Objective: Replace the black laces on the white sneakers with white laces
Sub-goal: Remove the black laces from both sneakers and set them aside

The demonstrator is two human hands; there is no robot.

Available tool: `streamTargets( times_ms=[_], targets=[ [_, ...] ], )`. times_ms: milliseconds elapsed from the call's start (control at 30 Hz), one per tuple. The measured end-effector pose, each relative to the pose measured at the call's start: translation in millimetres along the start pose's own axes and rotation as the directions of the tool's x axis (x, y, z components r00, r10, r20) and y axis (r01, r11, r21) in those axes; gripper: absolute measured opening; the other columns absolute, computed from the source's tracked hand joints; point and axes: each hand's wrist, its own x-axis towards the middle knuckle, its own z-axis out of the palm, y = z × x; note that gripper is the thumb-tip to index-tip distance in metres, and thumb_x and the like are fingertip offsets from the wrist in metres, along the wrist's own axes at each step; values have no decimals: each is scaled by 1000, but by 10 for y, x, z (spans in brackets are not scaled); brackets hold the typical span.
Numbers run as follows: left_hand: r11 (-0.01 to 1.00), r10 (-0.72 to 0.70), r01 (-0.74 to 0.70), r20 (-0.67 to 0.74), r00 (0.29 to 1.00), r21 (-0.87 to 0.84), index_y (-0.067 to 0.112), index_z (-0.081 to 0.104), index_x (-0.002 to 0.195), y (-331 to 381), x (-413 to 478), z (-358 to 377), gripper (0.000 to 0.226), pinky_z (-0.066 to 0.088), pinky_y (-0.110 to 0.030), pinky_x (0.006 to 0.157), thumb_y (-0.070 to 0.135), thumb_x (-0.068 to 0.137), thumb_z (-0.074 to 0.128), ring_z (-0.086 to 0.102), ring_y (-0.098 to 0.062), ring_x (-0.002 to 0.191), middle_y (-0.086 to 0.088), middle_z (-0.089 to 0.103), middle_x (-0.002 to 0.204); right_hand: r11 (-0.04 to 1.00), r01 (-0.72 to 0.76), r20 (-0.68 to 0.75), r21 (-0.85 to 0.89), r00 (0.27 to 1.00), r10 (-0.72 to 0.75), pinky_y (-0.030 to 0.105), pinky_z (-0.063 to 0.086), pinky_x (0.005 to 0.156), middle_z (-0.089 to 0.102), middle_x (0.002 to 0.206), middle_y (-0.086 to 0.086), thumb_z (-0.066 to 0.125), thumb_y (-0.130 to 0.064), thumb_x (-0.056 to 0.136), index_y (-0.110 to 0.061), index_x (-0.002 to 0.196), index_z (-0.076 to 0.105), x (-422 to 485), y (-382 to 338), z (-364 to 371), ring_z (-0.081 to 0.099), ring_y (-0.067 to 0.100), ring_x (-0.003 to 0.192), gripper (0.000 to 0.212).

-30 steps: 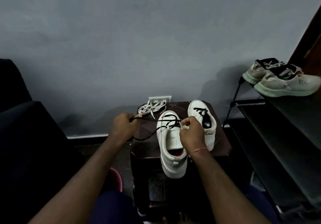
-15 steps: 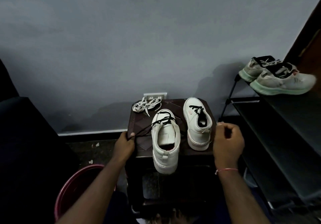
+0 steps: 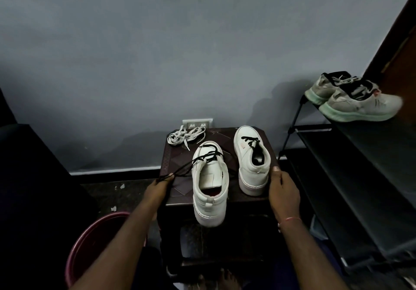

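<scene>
The left hand (image 3: 161, 188) has drawn back toward the lower left. Its fingers (image 3: 167, 178) now sit at the left edge of the tabletop (image 3: 177, 186), pinching the black lace (image 3: 184, 168). A second ago that hand was up close to the eyelets. The lace now runs in a long, loose line from the front eyelets of the centre sneaker (image 3: 210, 184) to the pinch. The upper rows of the centre sneaker look bare, so only the rows nearest the toe seem still threaded.

The right hand (image 3: 282, 190) has left the centre sneaker, where it was steadying the tongue a second ago. After swinging out to the right, it now rests against the heel of the second sneaker (image 3: 251, 159). Its fingers lie fairly straight along the heel and hold nothing. The second sneaker still carries its own black lace across the eyelets.

The white laces (image 3: 185, 135) lie bundled and untouched at the upper left corner of the tabletop, just below the wall socket (image 3: 197, 123).

My reading is that unlacing the centre sneaker is close to done. One or two more pulls should free the lace. The right hand going to the second sneaker suggests that it is being steadied or readied next. No white lace has been threaded yet, so most of the job remains.
</scene>
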Motion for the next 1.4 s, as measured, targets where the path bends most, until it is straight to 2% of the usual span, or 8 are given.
streamTargets(
  times_ms=[500, 700, 800, 867, 1000, 1133, 1267, 1400],
  targets=[
    [777, 559, -434, -182, 809, 456, 9, 66, 117, 59, -431, 83, 27, 40, -25, 90, 19, 92, 62, 58, -21, 103, -8, 63, 113, 921, 329, -288, 210, 921, -264, 16, 42, 78, 63, 86, -6, 52, -41, 89, -24, 92, 61, -498, -544, -403, 61, 7, 84, 20],
    [935, 172, -164, -4, 985, -315, 10, 60, 77, 829, -786, 370, 31, 50, -26, 51, 20, 99, 41, 53, -17, 47, -5, 53, 60, 957, 288, 401, 43, 872, -281, 23, 46, 96, 63, 116, -6, 69, -26, 83, -20, 121, 58, -802, -862, 106, 59, 5, 107, 39],
    [955, 297, -295, 106, 949, -30, 12, 59, 71, 1147, -828, 355, 31, 25, -13, 37, 17, 99, 46, 27, -7, 33, 3, 40, 45, 952, 271, 541, -143, 827, -154, 28, 36, 107, 48, 140, 3, 62, -21, 83, -19, 140, 41, -784, -867, 269, 46, 19, 128, 61],
    [776, 451, -520, 261, 853, 359, 15, 62, 70, 1317, -790, 263, 25, 31, -16, 37, 10, 93, 56, 42, -7, 40, 6, 50, 46, 954, 253, 534, -161, 835, -132, 31, 38, 105, 50, 139, 5, 55, -11, 82, -19, 139, 42, -783, -884, 286, 47, 23, 128, 59],
    [-288, 230, -468, 535, 813, 835, 17, 67, 81, 1567, -586, -110, 21, 50, -30, 72, 36, 87, 61, 66, -29, 87, -8, 70, 92, 957, 232, 502, -172, 857, -117, 30, 40, 102, 54, 136, 4, 44, 0, 79, -20, 138, 46, -787, -905, 268, 51, 24, 124, 62],
    [-573, 305, -186, 417, 856, 799, 13, 64, 109, 1801, -573, -396, 25, 51, -33, 77, 25, 90, 52, 64, -32, 103, -11, 64, 114, 963, 220, 508, -158, 854, -111, 28, 40, 97, 59, 132, 4, 43, 1, 81, -20, 133, 51, -802, -889, 271, 53, 23, 121, 56],
    [-429, 482, -185, 397, 781, 884, 13, 63, 105, 1851, -389, -481, 19, 49, -35, 71, 17, 91, 51, 65, -34, 94, -15, 64, 103, 953, 234, 514, -193, 851, -105, 31, 44, 91, 64, 123, 9, 43, 0, 82, -19, 127, 53, -787, -898, 292, 57, 28, 115, 51],
    [467, 686, -538, 96, 721, 701, 9, 65, 99, 1738, -409, -298, 19, 46, -21, 50, 24, 95, 54, 63, -10, 54, -9, 70, 70, 958, 203, 468, -204, 880, -87, 34, 47, 90, 65, 120, 9, 44, -3, 82, -21, 127, 52, -806, -909, 299, 58, 30, 112, 49]
  ],
)
